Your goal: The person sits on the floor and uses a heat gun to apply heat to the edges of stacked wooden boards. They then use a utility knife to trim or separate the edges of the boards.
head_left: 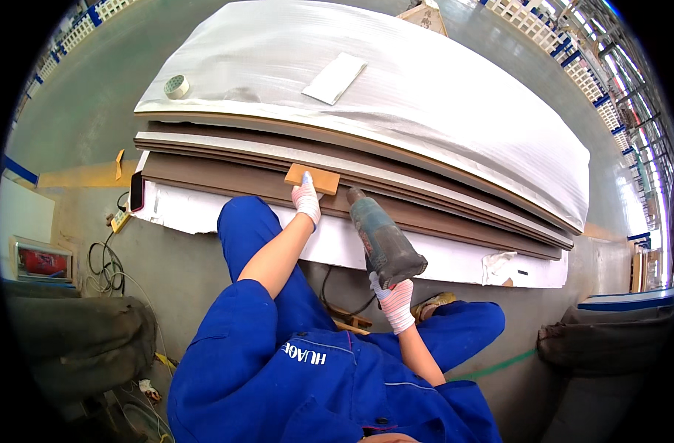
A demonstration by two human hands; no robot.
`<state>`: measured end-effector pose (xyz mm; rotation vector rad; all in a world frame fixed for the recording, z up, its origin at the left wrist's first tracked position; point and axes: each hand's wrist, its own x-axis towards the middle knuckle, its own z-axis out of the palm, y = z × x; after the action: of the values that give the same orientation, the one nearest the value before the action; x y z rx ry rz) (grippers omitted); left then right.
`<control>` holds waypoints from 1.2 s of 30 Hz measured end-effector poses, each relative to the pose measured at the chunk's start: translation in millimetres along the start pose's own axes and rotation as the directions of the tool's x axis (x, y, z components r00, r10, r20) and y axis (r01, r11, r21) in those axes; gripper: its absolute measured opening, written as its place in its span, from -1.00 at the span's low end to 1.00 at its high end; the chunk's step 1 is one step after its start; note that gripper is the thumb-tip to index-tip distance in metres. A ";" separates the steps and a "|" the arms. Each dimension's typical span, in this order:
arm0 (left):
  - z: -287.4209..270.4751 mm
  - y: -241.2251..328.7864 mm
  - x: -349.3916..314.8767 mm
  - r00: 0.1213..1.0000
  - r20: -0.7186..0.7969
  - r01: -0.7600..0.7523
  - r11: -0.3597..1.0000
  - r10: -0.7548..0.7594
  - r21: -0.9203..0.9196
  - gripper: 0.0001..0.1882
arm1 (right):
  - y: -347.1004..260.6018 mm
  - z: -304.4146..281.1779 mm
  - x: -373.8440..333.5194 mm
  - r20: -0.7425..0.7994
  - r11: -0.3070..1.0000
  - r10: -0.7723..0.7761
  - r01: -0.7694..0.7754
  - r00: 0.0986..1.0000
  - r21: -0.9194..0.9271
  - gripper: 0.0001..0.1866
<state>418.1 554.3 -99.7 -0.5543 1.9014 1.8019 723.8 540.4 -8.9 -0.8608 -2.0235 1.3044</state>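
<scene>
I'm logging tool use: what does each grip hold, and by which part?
The left grip holds the tan block by its near edge; the right grip holds the power tool at its rear.

Left hand (305, 201) out front, just left of centre, reaching further from the torso (337, 391) than the right. Thumb (306, 179) extended forward on top, other fingers mostly hidden. Left forearm (274, 255) bare, angled forward and to the right; wrist looks roughly straight. Right hand (397, 303) closer in, right of centre, fingers wrapped in a grip. Right forearm (420, 359) bare, angled forward and left. Hands well apart, both in striped gloves. Left knee (242, 214) up, left of the left forearm; right leg (462, 332) folded outward.
</scene>
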 end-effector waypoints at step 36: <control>102.9 2.6 -72.1 0.920 -0.363 0.260 0.924 -0.149 0.281 -0.34 | 51.5 -57.9 -19.3 -0.223 0.965 0.260 -0.262 0.940 0.021 -0.88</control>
<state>480.7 655.5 -59.4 -0.9504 2.2074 1.2835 790.0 573.8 -38.3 -1.2565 -1.7844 1.2719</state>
